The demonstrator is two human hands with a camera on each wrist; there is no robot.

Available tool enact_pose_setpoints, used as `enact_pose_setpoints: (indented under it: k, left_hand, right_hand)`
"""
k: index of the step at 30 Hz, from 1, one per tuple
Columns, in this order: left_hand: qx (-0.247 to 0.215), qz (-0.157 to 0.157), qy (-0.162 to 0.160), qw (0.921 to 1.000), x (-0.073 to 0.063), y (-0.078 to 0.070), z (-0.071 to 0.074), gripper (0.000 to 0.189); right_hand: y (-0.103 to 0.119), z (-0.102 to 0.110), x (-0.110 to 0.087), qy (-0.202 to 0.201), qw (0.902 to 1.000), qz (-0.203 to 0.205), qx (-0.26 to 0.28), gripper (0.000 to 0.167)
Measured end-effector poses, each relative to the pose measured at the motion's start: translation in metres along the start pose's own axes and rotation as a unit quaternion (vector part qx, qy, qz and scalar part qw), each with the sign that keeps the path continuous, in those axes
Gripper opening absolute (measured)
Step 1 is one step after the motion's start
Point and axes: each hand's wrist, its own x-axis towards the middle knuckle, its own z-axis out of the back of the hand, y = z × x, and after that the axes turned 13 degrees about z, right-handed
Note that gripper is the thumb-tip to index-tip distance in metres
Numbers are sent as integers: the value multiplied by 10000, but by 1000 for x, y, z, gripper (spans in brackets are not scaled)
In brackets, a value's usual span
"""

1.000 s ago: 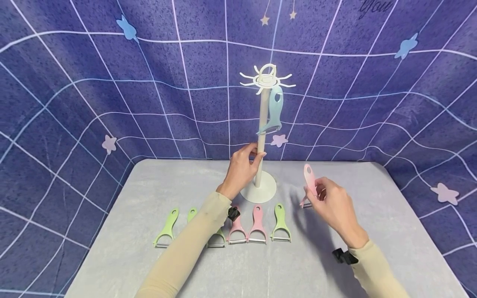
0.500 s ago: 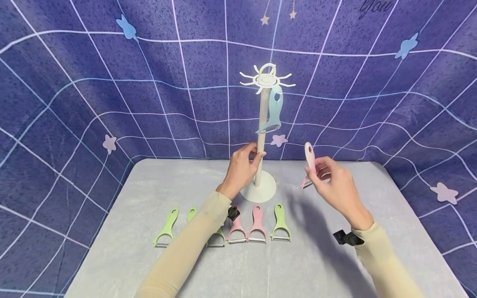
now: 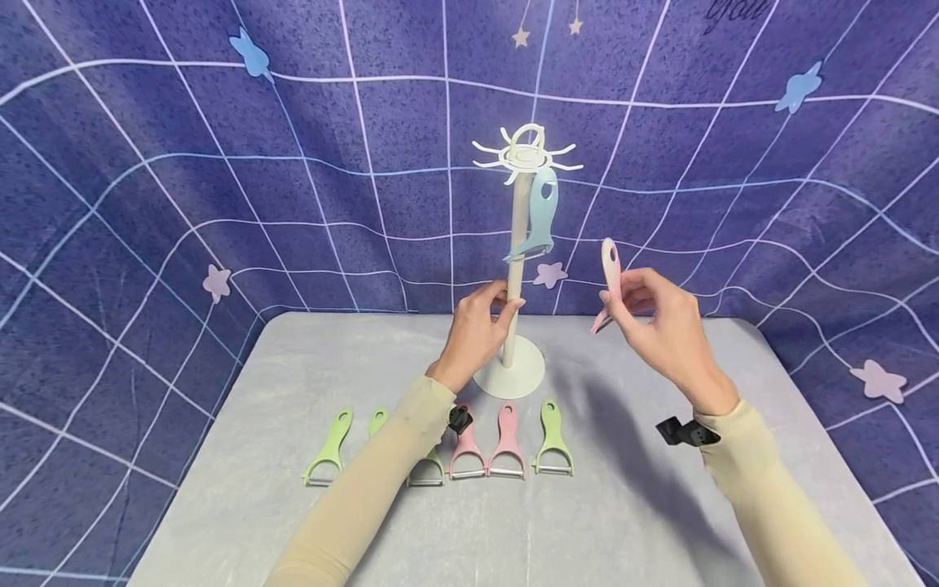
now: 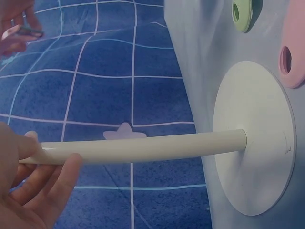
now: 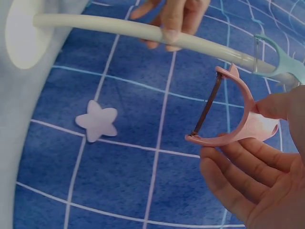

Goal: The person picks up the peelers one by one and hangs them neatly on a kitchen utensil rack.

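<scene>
My left hand (image 3: 475, 333) grips the pole of a white hook stand (image 3: 509, 377), thumb on one side and fingers on the other. From one of the hooks in the stand's top ring hangs a light blue peeler (image 3: 543, 210), blade end down. Right of the stand, my right hand (image 3: 663, 326) pinches a pink peeler (image 3: 610, 269) in the air, its holed handle end up. In the right wrist view the thumb presses the neck of this pink peeler (image 5: 240, 129), with fingers beneath and the blade facing away from the palm.
A row of peelers lies at the front: a green peeler (image 3: 552, 440) at right, a pink peeler (image 3: 507, 440) left of it, and a green peeler (image 3: 333, 444) at far left. My left sleeve (image 3: 381, 489) partly covers others. A patterned blue curtain (image 3: 367, 244) stands behind the grey table (image 3: 623, 522).
My right hand has lifted the pink peeler higher above the table, to about the level of the hanging peeler's lower end. The left hand stays on the pole.
</scene>
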Motion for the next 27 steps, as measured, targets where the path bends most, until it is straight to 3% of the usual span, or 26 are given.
enact_pose_setpoints:
  k: [12,27]
  left_hand:
    - [115,24,28,9999,-1,-1,0,27]
    - [60,26,30,10000,-1,-1,0,28]
  right_hand:
    - [4,5,36,-464,9972,256,536,19]
    - [13,2,71,-563,9892,600,1212,22]
